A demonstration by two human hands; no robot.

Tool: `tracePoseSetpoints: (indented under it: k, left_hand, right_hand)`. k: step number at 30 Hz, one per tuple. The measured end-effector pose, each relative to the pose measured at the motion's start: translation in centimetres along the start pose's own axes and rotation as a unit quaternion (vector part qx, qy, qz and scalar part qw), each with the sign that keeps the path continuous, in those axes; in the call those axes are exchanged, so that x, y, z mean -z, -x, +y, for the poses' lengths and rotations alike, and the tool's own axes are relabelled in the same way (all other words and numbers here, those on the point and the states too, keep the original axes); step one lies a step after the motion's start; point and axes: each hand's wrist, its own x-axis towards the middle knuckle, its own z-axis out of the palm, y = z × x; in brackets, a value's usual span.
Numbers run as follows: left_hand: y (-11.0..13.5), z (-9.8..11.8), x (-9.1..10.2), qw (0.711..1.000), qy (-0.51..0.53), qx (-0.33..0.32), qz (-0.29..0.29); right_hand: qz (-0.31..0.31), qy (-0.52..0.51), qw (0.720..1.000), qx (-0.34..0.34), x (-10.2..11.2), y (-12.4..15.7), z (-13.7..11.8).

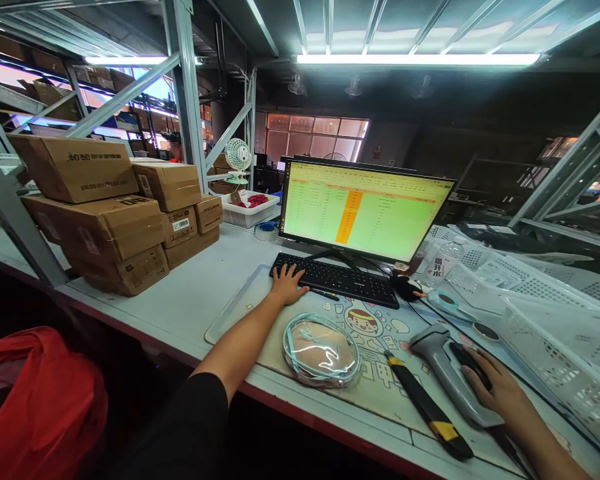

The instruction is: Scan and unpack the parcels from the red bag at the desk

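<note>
My left hand [285, 285] rests with spread fingers on the left end of a black keyboard [353, 275]. Under my right hand [497, 385] is a black computer mouse [474, 365], its palm side partly hidden. Just left of the mouse lies a grey barcode scanner [445, 373]. A black and yellow utility knife [423, 399] sits beside the scanner. Between my hands, a coiled pale-blue cord in clear plastic [321, 352] lies on the printed desk mat [380, 393]. Behind the keyboard a monitor [315, 207] displays a green spreadsheet with an orange column.
Cardboard boxes [115, 227] are stacked at the left. White plastic baskets [555, 340] crowd the right side, near a clear bottle [437, 267] and a tape roll [447, 300]. Behind the boxes stand another basket [250, 215] and a small fan [239, 155]. Metal rack posts [187, 87] frame the desk.
</note>
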Motion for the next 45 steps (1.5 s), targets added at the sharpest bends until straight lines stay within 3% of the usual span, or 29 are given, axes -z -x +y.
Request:
tracePoseSetpoints:
  k: [8,20,33,45]
  left_hand:
    - [-0.1,-0.2,-0.2,1.000,0.001,0.000,-0.001]
    - [-0.2,-0.2,-0.3,1.000,-0.001,0.000,0.005]
    - [-0.3,-0.6,-0.4,1.000,-0.010,0.007,0.010]
    - [-0.3,-0.4,0.0,0.999,-0.032,-0.028,0.001]
  right_hand:
    - [-0.038,-0.018,0.999,-0.032,1.9,0.1,-1.9]
    - [-0.067,-0.014,0.997,-0.030,1.8,0.6,-1.1]
    - [-0.076,0.005,0.996,-0.048,3.0,0.8,-3.9]
    - [-0.069,0.003,0.997,-0.035,3.2,0.9,-4.3]
